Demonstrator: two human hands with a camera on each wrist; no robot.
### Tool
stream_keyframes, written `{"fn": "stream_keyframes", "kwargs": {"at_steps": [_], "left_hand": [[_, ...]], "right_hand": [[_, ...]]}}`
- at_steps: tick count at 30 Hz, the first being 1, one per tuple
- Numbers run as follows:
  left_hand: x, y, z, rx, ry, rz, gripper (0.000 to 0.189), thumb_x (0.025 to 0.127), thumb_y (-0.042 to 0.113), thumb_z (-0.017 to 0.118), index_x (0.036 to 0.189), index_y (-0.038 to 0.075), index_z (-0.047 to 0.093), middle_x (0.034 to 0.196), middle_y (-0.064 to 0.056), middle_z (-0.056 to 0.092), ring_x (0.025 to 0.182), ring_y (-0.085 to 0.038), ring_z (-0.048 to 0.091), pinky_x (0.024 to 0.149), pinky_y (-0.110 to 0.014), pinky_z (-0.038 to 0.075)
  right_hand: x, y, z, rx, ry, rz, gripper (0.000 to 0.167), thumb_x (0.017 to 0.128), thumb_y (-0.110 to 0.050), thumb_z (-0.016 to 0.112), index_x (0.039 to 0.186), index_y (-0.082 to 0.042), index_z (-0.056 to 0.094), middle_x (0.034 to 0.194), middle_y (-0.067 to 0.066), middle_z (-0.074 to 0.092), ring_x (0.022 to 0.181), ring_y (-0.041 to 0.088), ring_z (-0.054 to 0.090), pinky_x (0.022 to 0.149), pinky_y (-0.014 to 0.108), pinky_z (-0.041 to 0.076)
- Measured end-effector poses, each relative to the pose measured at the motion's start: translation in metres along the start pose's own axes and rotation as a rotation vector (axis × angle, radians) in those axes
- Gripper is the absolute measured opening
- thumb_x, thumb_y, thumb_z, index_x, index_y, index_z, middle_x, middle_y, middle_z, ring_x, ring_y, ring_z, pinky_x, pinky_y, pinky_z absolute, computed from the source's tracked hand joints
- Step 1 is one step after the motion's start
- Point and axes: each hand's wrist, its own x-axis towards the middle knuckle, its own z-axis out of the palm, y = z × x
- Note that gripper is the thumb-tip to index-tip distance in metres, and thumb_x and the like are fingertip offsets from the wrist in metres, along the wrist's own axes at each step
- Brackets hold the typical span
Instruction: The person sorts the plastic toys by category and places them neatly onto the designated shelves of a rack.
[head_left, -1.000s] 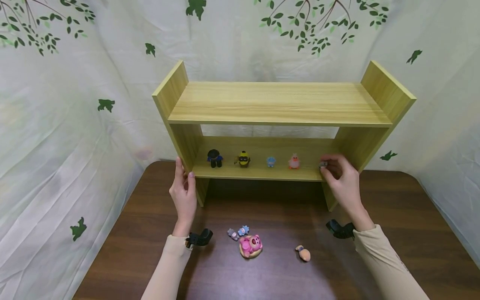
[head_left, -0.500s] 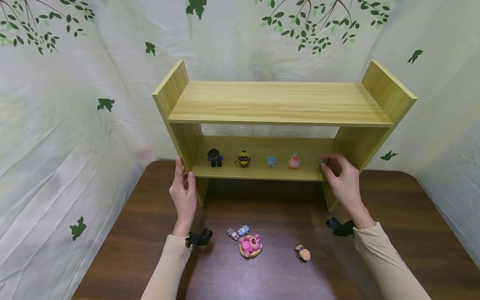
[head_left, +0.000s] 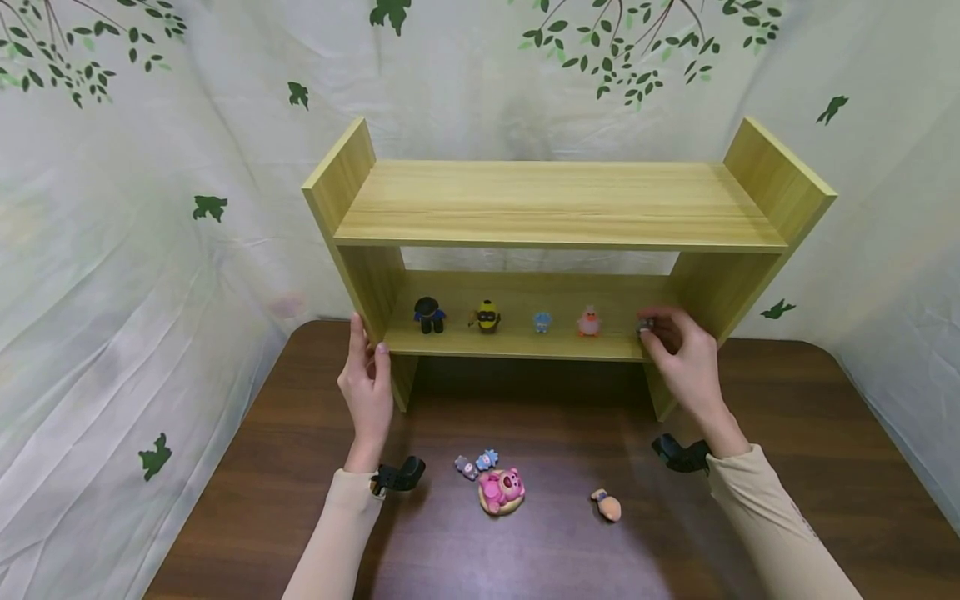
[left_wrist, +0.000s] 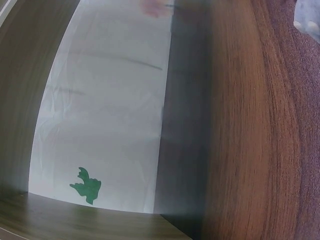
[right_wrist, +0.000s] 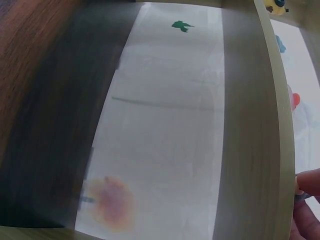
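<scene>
In the head view, my right hand [head_left: 684,358] pinches a small grey figurine [head_left: 645,324] between thumb and fingertips at the right end of the middle shelf. Its fingers partly cover the figurine. The right wrist view shows only the fingertips [right_wrist: 309,182] at the right edge, with a bit of grey figurine [right_wrist: 302,197] between them. My left hand [head_left: 367,396] holds the left side panel of the wooden shelf unit [head_left: 558,204], thumb at the inner front edge and fingers along the outside. The left wrist view shows no fingers.
A black-and-blue figurine [head_left: 430,316], a yellow one [head_left: 487,317], a small blue one [head_left: 542,322] and a pink one [head_left: 588,322] stand in a row. On the table [head_left: 555,558] lie a pink bear [head_left: 501,492], grey [head_left: 467,468] and blue [head_left: 487,460] figurines, and a peach-coloured piece [head_left: 607,507].
Very little differs. The right fingers shift slightly around the grey figurine, which stays at the same spot on the shelf. My left hand keeps its place on the side panel.
</scene>
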Motion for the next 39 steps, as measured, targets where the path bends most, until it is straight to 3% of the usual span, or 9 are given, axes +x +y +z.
{"fn": "stream_keyframes", "kwargs": {"at_steps": [9,17,25,32,39], "left_hand": [[0.007,0.037,-0.004,0.006,-0.007,0.005,0.064,0.091,-0.014,0.052,0.148,0.008,0.036,0.102,-0.029,0.061,0.077,-0.015,0.051,0.073,-0.008,0.041],[0.008,0.040,-0.005,0.006,-0.012,0.004,0.060,0.091,-0.013,0.052,0.147,0.004,0.036,0.105,-0.029,0.061,0.078,-0.017,0.053,0.072,-0.008,0.042],[0.007,0.040,-0.006,0.005,-0.012,-0.008,0.059,0.092,-0.012,0.052,0.147,0.002,0.036,0.117,-0.027,0.060,0.084,-0.022,0.057,0.075,-0.009,0.042],[0.007,0.040,-0.005,0.011,-0.018,-0.004,0.057,0.093,-0.011,0.052,0.146,0.000,0.036,0.106,-0.029,0.061,0.080,-0.028,0.056,0.074,-0.008,0.042],[0.007,0.041,-0.005,0.011,-0.018,-0.002,0.057,0.093,-0.011,0.052,0.146,0.001,0.036,0.104,-0.029,0.061,0.079,-0.029,0.056,0.074,-0.008,0.041]], "right_hand": [[-0.001,-0.001,-0.002,0.043,-0.014,0.005,0.023,0.086,0.014,0.059,0.108,0.014,0.060,0.101,0.026,0.063,0.089,0.009,0.060,0.076,0.012,0.044],[-0.003,0.002,-0.006,0.098,0.012,-0.028,0.026,0.085,0.016,0.058,0.111,0.015,0.059,0.103,0.028,0.062,0.091,0.008,0.061,0.077,0.015,0.046],[-0.006,0.001,-0.009,0.147,0.072,-0.127,0.027,0.082,0.021,0.056,0.109,0.018,0.056,0.106,0.032,0.059,0.101,0.011,0.059,0.088,0.022,0.045],[-0.008,0.020,-0.010,0.195,0.119,-0.166,0.032,0.081,0.023,0.057,0.111,0.013,0.059,0.109,0.024,0.062,0.103,0.017,0.060,0.088,0.022,0.045],[-0.015,0.012,-0.009,0.272,0.111,-0.182,0.033,0.081,0.024,0.057,0.112,0.012,0.060,0.110,0.019,0.063,0.103,0.021,0.059,0.088,0.026,0.046]]}}
